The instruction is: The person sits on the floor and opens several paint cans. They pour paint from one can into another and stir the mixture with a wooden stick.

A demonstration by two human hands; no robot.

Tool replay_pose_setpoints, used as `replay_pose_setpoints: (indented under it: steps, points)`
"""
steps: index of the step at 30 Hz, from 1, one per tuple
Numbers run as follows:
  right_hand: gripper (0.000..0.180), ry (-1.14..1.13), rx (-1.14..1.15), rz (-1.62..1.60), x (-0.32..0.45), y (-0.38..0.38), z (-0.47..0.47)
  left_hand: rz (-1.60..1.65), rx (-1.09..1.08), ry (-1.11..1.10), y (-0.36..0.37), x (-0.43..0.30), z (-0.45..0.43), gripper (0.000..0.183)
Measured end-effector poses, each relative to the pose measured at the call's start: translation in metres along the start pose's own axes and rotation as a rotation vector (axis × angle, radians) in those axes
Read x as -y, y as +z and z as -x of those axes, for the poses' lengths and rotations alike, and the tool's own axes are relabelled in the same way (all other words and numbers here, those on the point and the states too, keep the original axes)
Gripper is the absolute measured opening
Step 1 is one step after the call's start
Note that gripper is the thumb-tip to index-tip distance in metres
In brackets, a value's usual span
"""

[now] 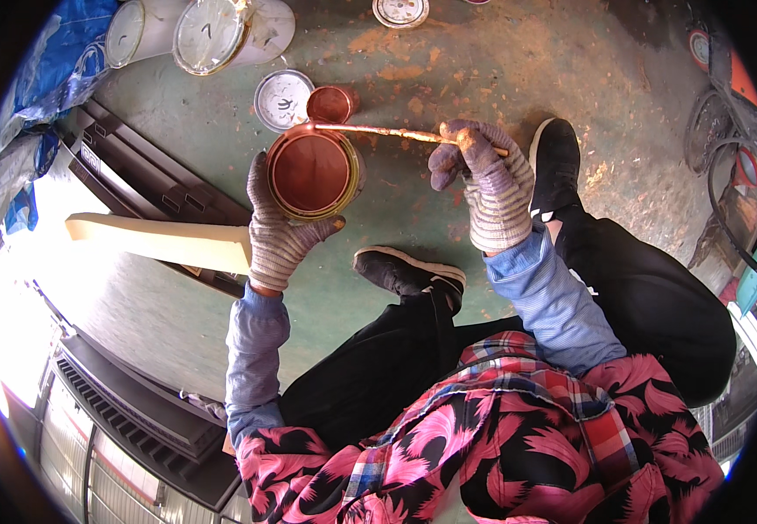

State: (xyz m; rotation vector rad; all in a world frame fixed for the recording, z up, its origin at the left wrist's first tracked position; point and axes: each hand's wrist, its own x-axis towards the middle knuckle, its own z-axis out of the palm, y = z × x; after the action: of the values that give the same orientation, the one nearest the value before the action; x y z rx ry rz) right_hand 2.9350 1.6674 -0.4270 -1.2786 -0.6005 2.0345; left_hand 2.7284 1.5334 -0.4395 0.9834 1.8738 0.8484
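My left hand (280,242), in a striped knit glove, grips an open round can of copper-coloured paint (313,171) by its side. A thin stick (395,133) coated with the same paint is pinched in my gloved right hand (486,164). Its coated end touches the can's upper rim, where wet paint shows. Just beyond the can stands a smaller cup of copper paint (330,105). Beside that cup lies a round white lid (283,101) with a dark mark on it. Both gloves have paint on the fingertips.
White tubs (211,33) stand at the upper left, near blue plastic sheeting (64,59). Dark metal profiles (149,170) and a pale yellow foam strip (162,242) lie on the left. Another lid (401,10) is at the top. A black cable (719,196) curves at the right.
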Motion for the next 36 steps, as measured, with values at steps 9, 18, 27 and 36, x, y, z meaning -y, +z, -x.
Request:
replay_pose_setpoints:
  steps: [9, 18, 27, 36]
  points:
    - [0.025, -0.016, -0.015, -0.031, -0.001, -0.004, -0.009, -0.019, 0.003, -0.013, -0.001, -0.004, 0.0, 0.114]
    - [0.021, -0.034, 0.064, 0.099, 0.002, 0.005, -0.005, -0.049, 0.003, -0.005, -0.001, 0.0, 0.0, 0.113]
    - [0.02, -0.02, 0.043, 0.217, 0.007, 0.009, -0.004, -0.104, -0.004, 0.048, -0.001, 0.003, 0.001, 0.114]
    - [0.02, -0.084, 0.101, 0.236, 0.012, 0.007, -0.007, -0.108, 0.003, 0.006, 0.0, -0.003, 0.0, 0.114]
